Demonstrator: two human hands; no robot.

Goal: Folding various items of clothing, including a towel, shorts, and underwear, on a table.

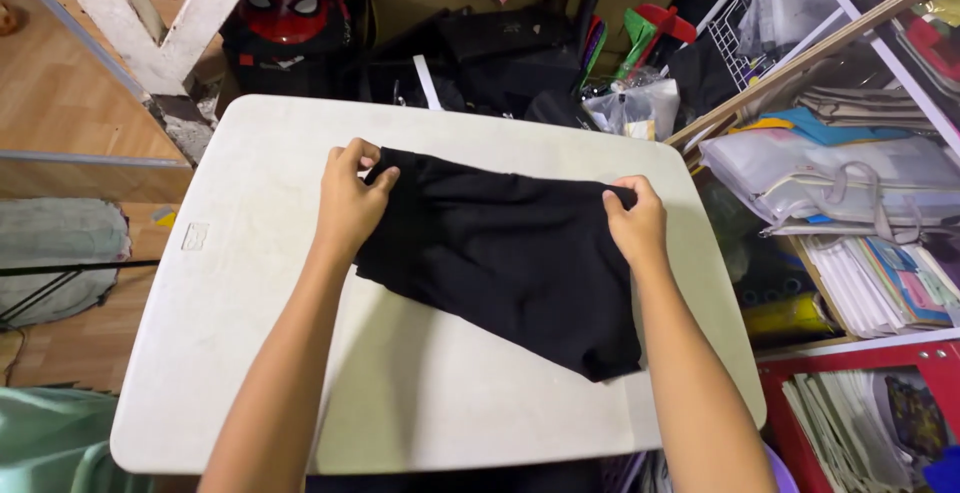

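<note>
**Black garment held flat at its top edge**

Item: a black, soft fabric garment (505, 253), laid across the middle of a white, rounded-corner plastic worktop (250, 353). It is spread flat, its lower corner trailing toward the lower right of the frame.

Left hand (350, 198): grip closed on the garment's upper left corner, fingers curled over the edge.

Right hand (632, 221): grip pinched shut on the upper right corner.

The two corners are held apart, so the top edge is kept taut and straight; the worktop bears the rest of the cloth.

Surroundings: a red and black mask-patterned bag (288, 8) at upper left; stacked papers and plastic folders on white shelving (850, 183) at right.
</note>
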